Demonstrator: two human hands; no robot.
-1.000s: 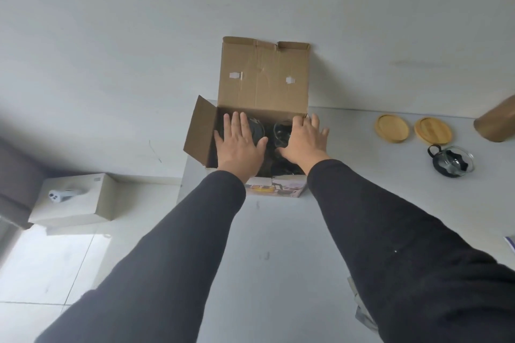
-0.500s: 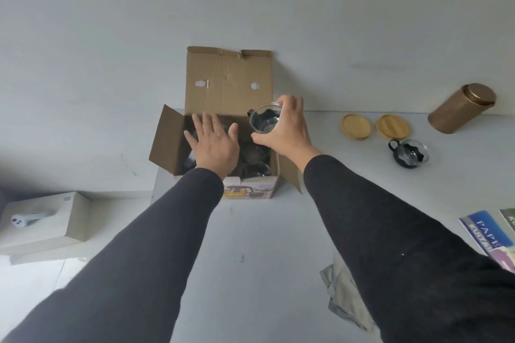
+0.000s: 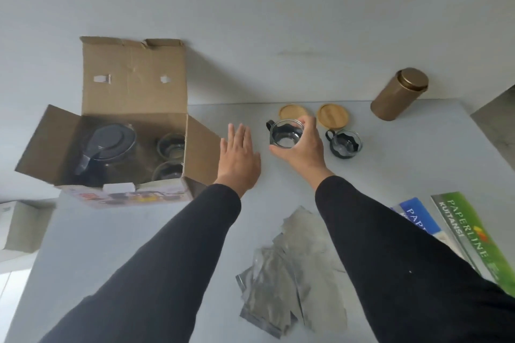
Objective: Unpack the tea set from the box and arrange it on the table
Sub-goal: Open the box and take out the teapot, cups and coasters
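Note:
An open cardboard box sits at the table's left, holding a glass teapot with a dark lid and two glass cups. My right hand grips a glass cup with a black handle over the table, just in front of two round wooden coasters. Another glass cup stands on the table just right of it. My left hand hovers flat with fingers spread beside the box's right flap, holding nothing.
A gold tin canister stands at the back right by the wall. Silver foil pouches lie near the front between my arms. Paper packs rest at the right edge. A white box sits lower left beyond the table.
My right hand lifted a glass cup out of the box and carried it right, toward the coasters. My left hand left the box and moved right too.

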